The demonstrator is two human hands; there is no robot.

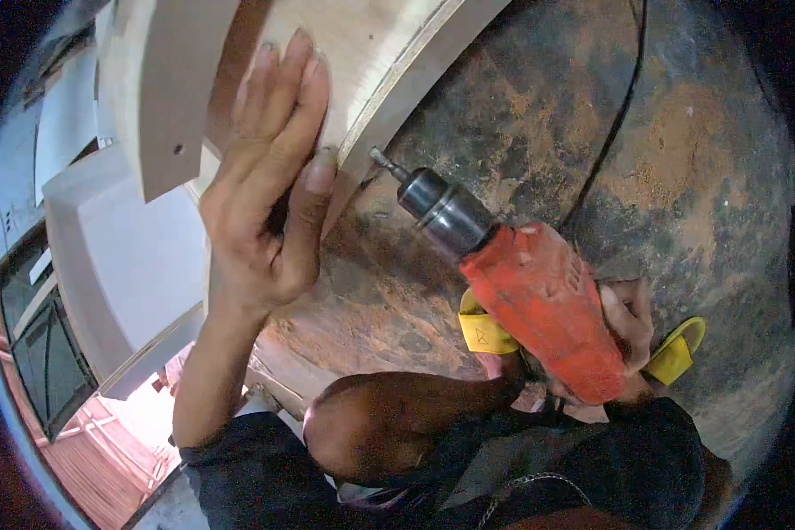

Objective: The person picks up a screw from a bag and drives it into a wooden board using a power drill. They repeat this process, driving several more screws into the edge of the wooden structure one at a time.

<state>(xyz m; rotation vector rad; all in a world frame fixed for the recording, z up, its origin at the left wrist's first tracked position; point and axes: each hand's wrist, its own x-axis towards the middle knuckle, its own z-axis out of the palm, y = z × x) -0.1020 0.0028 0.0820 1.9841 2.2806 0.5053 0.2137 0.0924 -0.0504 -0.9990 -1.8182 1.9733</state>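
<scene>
My left hand point(269, 177) lies against a pale wooden panel point(358, 40), fingers stretched out along its face and thumb at the plywood edge. My right hand point(627, 322) is wrapped round the back of a red power drill point(539, 300), and the drill body hides most of its fingers. The black chuck point(450, 216) carries a short metal bit point(386, 162), which points at the panel's outer side with its tip close by. Left of my left hand, a curved wooden piece point(181, 97) shows a small dark hole near its lower end.
A white-lined open wooden box point(71, 203) stands at the left. A black cable point(614, 128) trails over the stained floor point(680, 177), where brown dust lies. Yellow sandals point(676, 353) and my bent knee point(362, 428) are close below the drill.
</scene>
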